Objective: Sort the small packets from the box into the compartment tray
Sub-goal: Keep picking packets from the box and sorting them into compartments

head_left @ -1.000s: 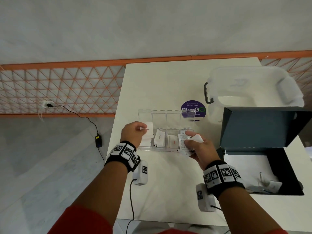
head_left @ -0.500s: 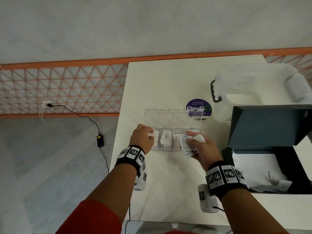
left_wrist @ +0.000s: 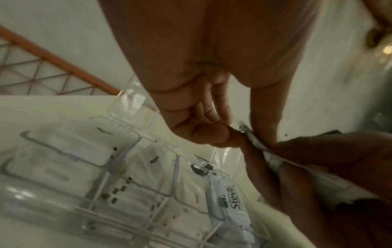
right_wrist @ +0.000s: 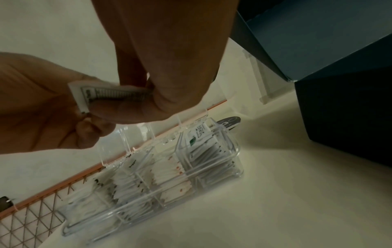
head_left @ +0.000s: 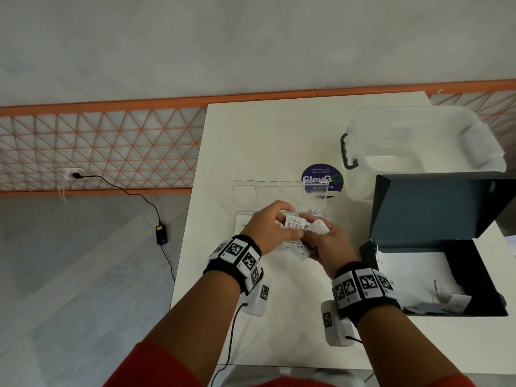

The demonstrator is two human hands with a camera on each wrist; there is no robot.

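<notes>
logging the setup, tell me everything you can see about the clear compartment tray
The tray is clear hard plastic, long and narrow, split by thin walls into a row of four compartments, each with its own hinged lid standing open at the far side. It rests flat on the white table, left of the dark box. Every compartment holds white packets; the rightmost ones read Stevia. Both hands hover just above; neither touches it.

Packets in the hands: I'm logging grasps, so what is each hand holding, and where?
The right hand grips a bunch of small packets; the left hand pinches one packet of them by its edge.
</notes>
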